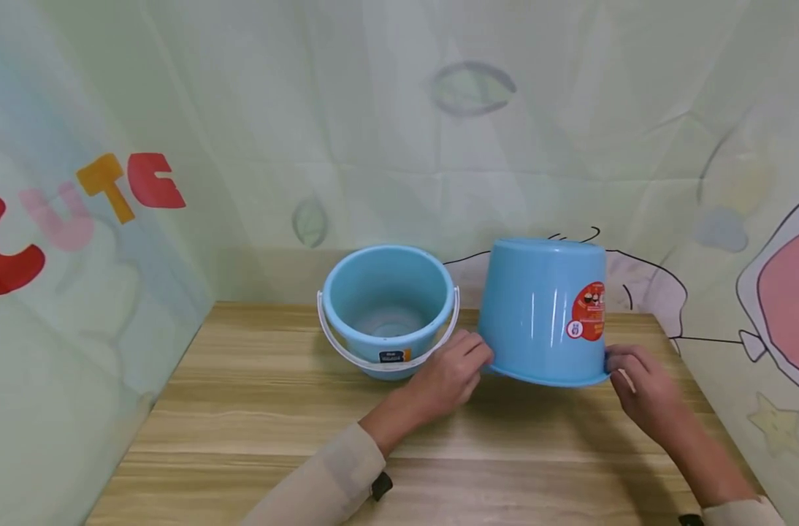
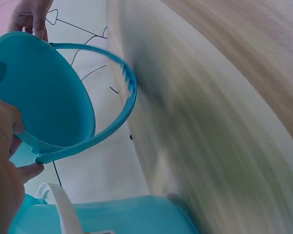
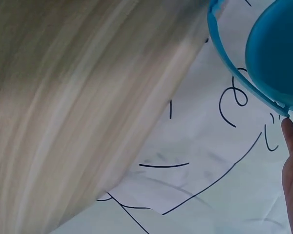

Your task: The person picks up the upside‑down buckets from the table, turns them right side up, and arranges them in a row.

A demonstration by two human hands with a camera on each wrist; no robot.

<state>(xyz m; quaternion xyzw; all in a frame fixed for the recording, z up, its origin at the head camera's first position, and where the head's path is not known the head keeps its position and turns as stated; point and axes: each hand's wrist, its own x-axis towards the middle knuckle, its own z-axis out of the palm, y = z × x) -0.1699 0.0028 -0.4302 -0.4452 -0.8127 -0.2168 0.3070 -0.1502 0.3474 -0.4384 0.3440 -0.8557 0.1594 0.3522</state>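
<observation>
A light blue plastic bucket [image 1: 537, 314] with a red label [image 1: 591, 310] is upside down, its rim facing the table. My left hand [image 1: 452, 369] pinches the rim on one side, and my right hand [image 1: 643, 383] grips the opposite side. In the left wrist view the bucket's mouth is seen from below, with its blue handle [image 2: 129, 87] hanging away from the rim. My right fingertips are at the handle's end in the right wrist view. Just left of it stands a second, upright blue bucket [image 1: 389, 292] with a white handle [image 1: 347, 354] lowered across its front.
Both buckets are over a wood-grain table [image 1: 255, 431]. A pale printed cloth [image 1: 373, 131] hangs behind the table and along both sides, close behind the buckets. The upright bucket is right beside my left hand.
</observation>
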